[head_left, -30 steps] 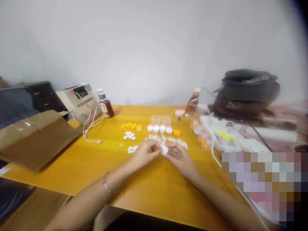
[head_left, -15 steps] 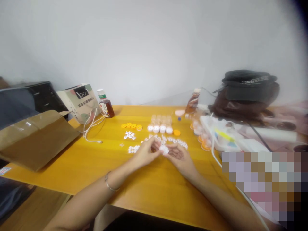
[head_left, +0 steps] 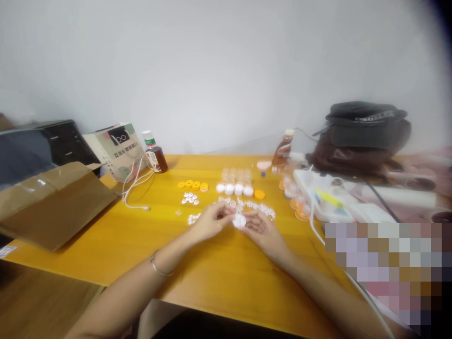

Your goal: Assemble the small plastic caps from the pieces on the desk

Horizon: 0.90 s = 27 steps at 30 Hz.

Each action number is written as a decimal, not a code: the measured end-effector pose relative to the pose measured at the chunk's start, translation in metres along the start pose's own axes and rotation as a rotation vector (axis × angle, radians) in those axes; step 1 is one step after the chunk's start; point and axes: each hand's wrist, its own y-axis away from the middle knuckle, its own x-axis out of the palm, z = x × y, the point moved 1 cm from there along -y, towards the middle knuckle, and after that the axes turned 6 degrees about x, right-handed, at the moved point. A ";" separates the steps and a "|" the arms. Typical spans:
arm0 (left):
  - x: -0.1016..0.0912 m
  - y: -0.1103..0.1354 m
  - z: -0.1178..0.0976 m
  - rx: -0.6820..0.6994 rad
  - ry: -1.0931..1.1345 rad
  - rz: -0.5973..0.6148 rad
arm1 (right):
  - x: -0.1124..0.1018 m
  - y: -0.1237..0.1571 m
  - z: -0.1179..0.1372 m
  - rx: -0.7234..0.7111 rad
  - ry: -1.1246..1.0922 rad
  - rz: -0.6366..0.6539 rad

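Over the front part of the yellow table, a small white round piece is between my two hands; its fine detail is blurred. My left hand pinches its left edge with thumb and fingertips. On the other side, my right hand grips it between thumb and curled fingers. Just beyond the hands lie several small white ring-like parts. Small white pieces are partly hidden behind my left hand. Farther back stand a row of white round caps and clear containers.
Orange round caps and white discs sit left of centre. A cardboard box, a paper bag, a white cable and a bottle occupy the left. Rightward are another bottle, a white tray and a black cap.
The white round piece has shifted slightly left and turned so more of its face shows. My left hand has moved a little left; both hands keep their hold.
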 end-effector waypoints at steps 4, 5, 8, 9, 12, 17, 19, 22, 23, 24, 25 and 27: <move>0.002 0.001 -0.002 -0.008 0.031 0.014 | 0.001 0.002 0.002 -0.009 0.022 -0.012; 0.002 0.001 -0.003 -0.011 0.029 0.016 | 0.001 0.002 0.002 -0.014 0.026 -0.016; 0.003 0.002 -0.004 -0.016 0.015 0.017 | 0.002 0.002 0.002 -0.026 0.035 -0.023; 0.004 0.002 -0.004 -0.017 0.016 0.017 | 0.002 0.002 0.002 -0.028 0.035 -0.025; 0.005 0.002 -0.003 -0.023 0.024 0.014 | 0.002 0.003 0.002 -0.035 0.028 -0.025; 0.006 0.001 0.001 -0.044 0.063 0.002 | 0.004 0.006 0.005 -0.046 0.037 -0.050; 0.007 0.001 0.002 -0.048 0.078 0.001 | 0.004 0.006 0.005 -0.043 0.040 -0.059; 0.007 0.000 0.004 -0.056 0.079 -0.004 | 0.003 0.005 0.004 -0.024 0.043 -0.058; 0.006 0.000 0.005 -0.063 0.080 -0.007 | 0.003 0.004 0.003 -0.013 0.042 -0.055; 0.006 0.000 0.005 -0.072 0.084 -0.003 | 0.002 0.003 0.003 -0.003 0.038 -0.052; 0.005 0.000 0.005 -0.082 0.094 0.009 | 0.002 0.003 0.002 0.008 0.031 -0.048; 0.003 -0.001 0.004 -0.096 0.126 0.045 | 0.001 0.002 0.001 0.028 0.008 -0.034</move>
